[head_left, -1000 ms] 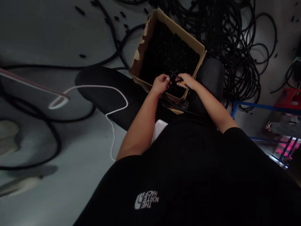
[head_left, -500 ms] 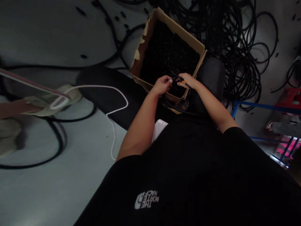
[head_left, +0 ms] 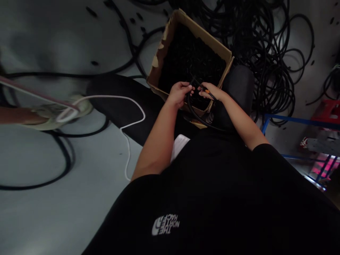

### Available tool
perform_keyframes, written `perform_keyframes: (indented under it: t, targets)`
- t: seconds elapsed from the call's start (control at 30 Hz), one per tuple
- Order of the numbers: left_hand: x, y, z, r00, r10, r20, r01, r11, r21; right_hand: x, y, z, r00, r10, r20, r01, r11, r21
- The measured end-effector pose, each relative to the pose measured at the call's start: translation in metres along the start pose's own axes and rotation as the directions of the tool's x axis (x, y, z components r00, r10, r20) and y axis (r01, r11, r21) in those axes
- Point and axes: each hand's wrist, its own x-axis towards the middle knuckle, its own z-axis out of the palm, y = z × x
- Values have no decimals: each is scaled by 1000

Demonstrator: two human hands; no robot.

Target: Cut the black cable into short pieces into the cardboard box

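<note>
Over the near edge of the cardboard box, my left hand is closed, pinching a black cable between thumb and fingers. The cable curves down from it towards my lap. Just to the right, my right hand is wrapped around a pair of pliers with black and orange handles. Their dark jaws point up and left, close to the cable by my left fingertips; whether they touch it I cannot tell. Many small black pieces fill the box below my hands.
Large tangled coils of black cable lie right of the box. A white cord crosses my leg at left, near another person's foot. At right stand a blue metal frame and a red stool.
My left hand has shifted slightly, and the black cable now bows in a wider loop below it. My right hand stays nearly in place with the pliers. The other person's foot has moved a little.
</note>
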Motion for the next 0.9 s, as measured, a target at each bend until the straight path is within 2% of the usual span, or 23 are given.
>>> perform_keyframes:
  t: [0.13,0.27,0.43,0.6,0.77,0.9]
  targets:
    - [-7,12,7,992,-129,-7,129,991,-37,-1,-1,1,997,-30,70,34,998,-54]
    - [-11,22,12,986,-167,-5,166,984,-64,-4,-6,3,999,23,35,-19,993,-117]
    - [-10,17,12,991,-129,14,130,988,-84,-7,-9,4,1000,-4,-18,0,979,-203]
    - [-7,7,9,996,-79,-37,79,997,-5,-3,-7,3,994,-85,-63,59,939,-338]
    - [-8,5,7,997,-32,72,31,999,14,1,-4,2,995,-66,-75,34,929,-368]
    - [-7,4,6,996,-69,48,69,997,19,-2,-8,-1,995,-76,-64,44,914,-403]
